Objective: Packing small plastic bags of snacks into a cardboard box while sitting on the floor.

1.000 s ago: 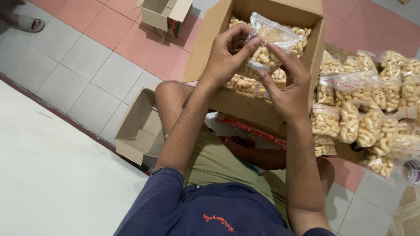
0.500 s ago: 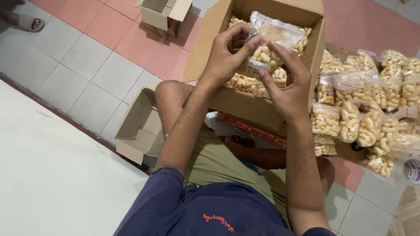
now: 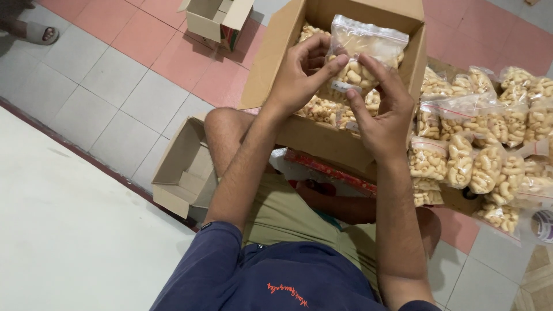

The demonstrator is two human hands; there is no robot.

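Clear snack bag (image 3: 364, 55) of pale curled puffs (top sealed), pinched by left hand (image 3: 299, 75) and right hand (image 3: 383, 118), above cardboard box (image 3: 322, 135)

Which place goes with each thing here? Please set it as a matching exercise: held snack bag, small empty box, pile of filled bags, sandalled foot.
Things:
1. held snack bag
2. small empty box
3. pile of filled bags
4. sandalled foot

Places:
A. top left corner of the floor
B. beside the person's left knee
C. between both hands, over the big carton
D. right of the carton

Pairs: 1-C, 2-B, 3-D, 4-A
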